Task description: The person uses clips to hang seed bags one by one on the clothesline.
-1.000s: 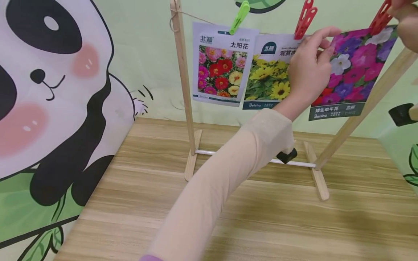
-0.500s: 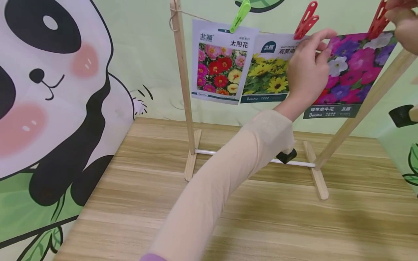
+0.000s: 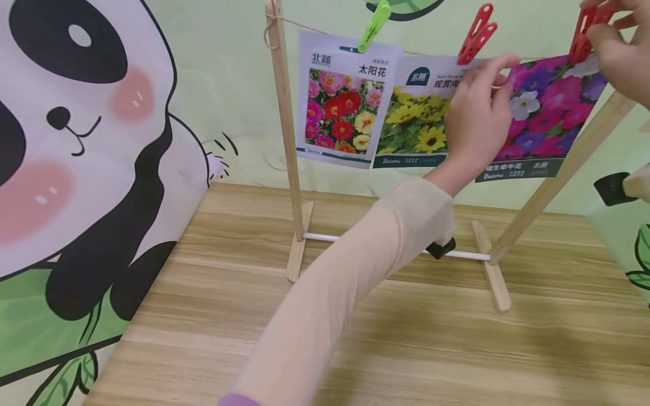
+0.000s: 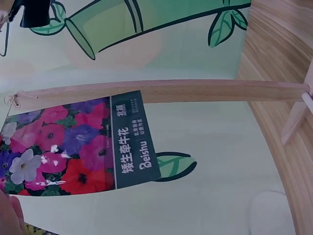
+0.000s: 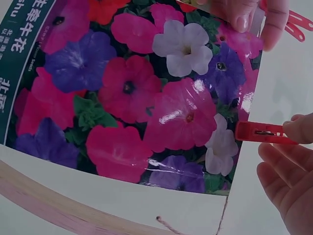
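Note:
A seed packet printed with pink and purple flowers [image 3: 556, 107] hangs at the right of the twine line. My left hand [image 3: 479, 110] pinches its upper left corner. In the right wrist view, those left fingertips [image 5: 242, 22] lie on the packet's edge. My right hand [image 3: 624, 56] pinches a red clothespin [image 3: 581, 36], whose tip sits over the packet's top edge. The right wrist view has thumb and fingers around the handles of this clothespin [image 5: 259, 131]. My left hand partly covers a yellow-flower packet [image 3: 416, 118] held by another red clothespin [image 3: 476, 36].
A third packet with red and pink flowers [image 3: 345, 107] hangs from a green clothespin [image 3: 374, 25]. The line's wooden frame has a left post [image 3: 286, 124], a slanted right post [image 3: 553, 197] and a white bottom rod [image 3: 469, 255]. It stands on a wood-grain table [image 3: 203, 338] before a panda-printed backdrop.
My right hand has come slightly left and down with the red clothespin. The pink-flower packet's right side has shifted left too. My left hand has moved slightly left, still at the packet's corner.

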`<state>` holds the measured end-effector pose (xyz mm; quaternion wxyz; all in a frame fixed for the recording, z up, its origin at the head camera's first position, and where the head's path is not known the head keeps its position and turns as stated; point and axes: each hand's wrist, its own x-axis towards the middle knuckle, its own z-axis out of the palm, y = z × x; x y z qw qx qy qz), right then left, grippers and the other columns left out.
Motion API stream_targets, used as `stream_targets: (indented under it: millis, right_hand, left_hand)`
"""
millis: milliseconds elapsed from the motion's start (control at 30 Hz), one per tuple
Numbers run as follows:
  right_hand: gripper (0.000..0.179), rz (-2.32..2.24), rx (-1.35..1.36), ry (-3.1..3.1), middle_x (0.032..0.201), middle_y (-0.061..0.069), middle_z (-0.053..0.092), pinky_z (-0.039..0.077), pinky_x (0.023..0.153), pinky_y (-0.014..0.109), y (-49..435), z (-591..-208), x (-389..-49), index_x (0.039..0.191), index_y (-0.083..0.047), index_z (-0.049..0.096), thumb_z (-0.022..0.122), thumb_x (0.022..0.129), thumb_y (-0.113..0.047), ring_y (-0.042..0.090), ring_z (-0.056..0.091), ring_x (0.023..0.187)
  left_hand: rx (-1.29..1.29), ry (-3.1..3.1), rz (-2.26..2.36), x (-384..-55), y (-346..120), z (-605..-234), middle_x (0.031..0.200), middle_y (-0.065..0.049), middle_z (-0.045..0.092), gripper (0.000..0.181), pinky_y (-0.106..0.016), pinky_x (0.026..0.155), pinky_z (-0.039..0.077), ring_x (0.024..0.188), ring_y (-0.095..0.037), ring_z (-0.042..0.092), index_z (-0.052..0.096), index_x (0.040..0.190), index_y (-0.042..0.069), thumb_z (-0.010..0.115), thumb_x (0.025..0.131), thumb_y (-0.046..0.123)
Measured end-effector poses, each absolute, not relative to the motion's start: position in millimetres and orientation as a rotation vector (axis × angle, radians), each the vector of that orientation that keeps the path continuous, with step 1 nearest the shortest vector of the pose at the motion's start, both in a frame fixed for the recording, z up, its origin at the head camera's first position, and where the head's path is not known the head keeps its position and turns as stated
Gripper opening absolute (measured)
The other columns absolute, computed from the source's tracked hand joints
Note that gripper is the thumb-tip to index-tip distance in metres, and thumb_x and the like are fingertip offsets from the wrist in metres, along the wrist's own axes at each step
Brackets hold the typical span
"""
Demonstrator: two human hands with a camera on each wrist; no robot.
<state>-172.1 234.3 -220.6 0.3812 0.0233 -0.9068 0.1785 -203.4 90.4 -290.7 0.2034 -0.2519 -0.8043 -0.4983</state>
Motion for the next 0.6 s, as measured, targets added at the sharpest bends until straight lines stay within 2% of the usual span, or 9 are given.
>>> stream_targets:
  millis: [67, 133, 233, 367, 600]
  right_hand:
    - [0.035, 0.434, 0.065, -2.321, 0.109, -0.020, 0.050, 0.027, 0.096, 0.011, 227.1, -219.3, -167.3, 0.122, -0.010, 0.053, 0.034, 0.093, -0.011, -0.006, 0.040, 0.104]
    - [0.035, 0.406, 0.054, -2.336, 0.120, -0.001, 0.053, 0.026, 0.099, 0.012, 223.4, -218.7, -164.5, 0.124, -0.008, 0.050, 0.033, 0.093, -0.012, 0.005, 0.041, 0.113]
    - [0.035, 0.392, 0.032, -2.355, 0.129, 0.017, 0.048, 0.025, 0.098, 0.011, 219.3, -217.3, -161.3, 0.126, -0.008, 0.048, 0.035, 0.094, -0.013, 0.019, 0.040, 0.117]
    - [0.035, 0.396, 0.004, -2.348, 0.130, 0.015, 0.048, 0.024, 0.095, 0.010, 214.8, -217.3, -157.9, 0.126, -0.008, 0.048, 0.037, 0.094, -0.015, 0.024, 0.039, 0.115]
    - [0.033, 0.402, -0.011, -2.305, 0.126, 0.016, 0.049, 0.023, 0.095, 0.014, 212.8, -220.9, -154.9, 0.122, -0.007, 0.052, 0.038, 0.093, -0.016, 0.024, 0.037, 0.114]
  left_hand:
    - [-0.707, -2.247, -1.390, -202.2, 89.5, -292.2, 0.107, 0.012, 0.054, 0.031, -0.003, 0.061, 0.033, 0.089, 0.007, 0.048, 0.048, 0.123, 0.030, 0.046, 0.093, 0.024]
    - [-0.706, -2.255, -1.390, -201.0, 88.6, -293.5, 0.108, 0.012, 0.052, 0.033, -0.004, 0.060, 0.033, 0.089, 0.007, 0.048, 0.047, 0.125, 0.031, 0.046, 0.093, 0.024]
    - [-0.711, -2.261, -1.387, -198.9, 86.6, -295.1, 0.111, 0.011, 0.050, 0.036, -0.004, 0.059, 0.034, 0.088, 0.005, 0.048, 0.044, 0.128, 0.031, 0.046, 0.093, 0.024]
    - [-0.720, -2.262, -1.400, -196.6, 84.1, -296.4, 0.113, 0.008, 0.048, 0.038, -0.005, 0.058, 0.034, 0.082, 0.004, 0.048, 0.042, 0.129, 0.031, 0.046, 0.093, 0.023]
    - [-0.752, -2.244, -1.391, -196.6, 81.5, -299.4, 0.113, 0.008, 0.048, 0.037, -0.007, 0.056, 0.033, 0.080, 0.004, 0.047, 0.042, 0.130, 0.030, 0.045, 0.093, 0.023]
